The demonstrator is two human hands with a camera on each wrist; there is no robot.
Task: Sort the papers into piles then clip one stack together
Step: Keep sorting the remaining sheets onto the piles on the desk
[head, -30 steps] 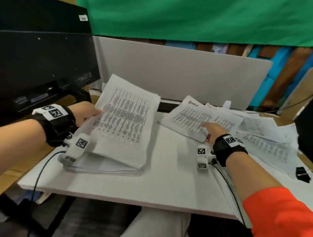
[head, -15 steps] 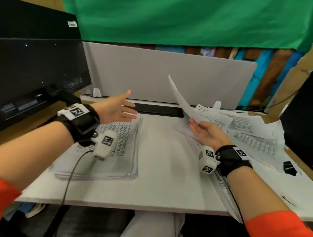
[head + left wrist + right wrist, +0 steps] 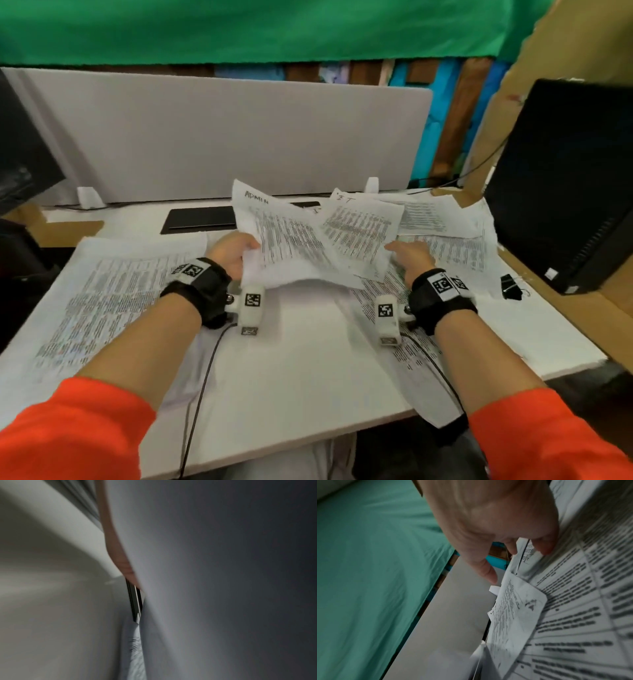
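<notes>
My left hand (image 3: 239,251) grips the left edge of a printed sheet marked "ADMIN" (image 3: 291,240) and holds it up over the middle of the white desk (image 3: 291,359). In the left wrist view a finger (image 3: 118,553) lies along the blurred sheet (image 3: 214,574). My right hand (image 3: 406,255) reaches onto the scattered papers (image 3: 452,240) at the right. Its fingertips (image 3: 545,548) touch those papers (image 3: 573,601) without a clear pinch. A second sheet (image 3: 359,233) overlaps the held one. A flat pile of papers (image 3: 120,294) lies at the left. A black binder clip (image 3: 512,287) sits at the right.
A grey divider panel (image 3: 222,137) closes the back of the desk, with a black pad (image 3: 202,219) lying in front of it. A dark monitor (image 3: 565,185) stands at the right and another (image 3: 20,161) at the left. Wrist cables trail over the desk's front.
The left hand left the left pile and now grips the sheet that the right hand held up. The right hand let go and dropped onto the scattered papers.
</notes>
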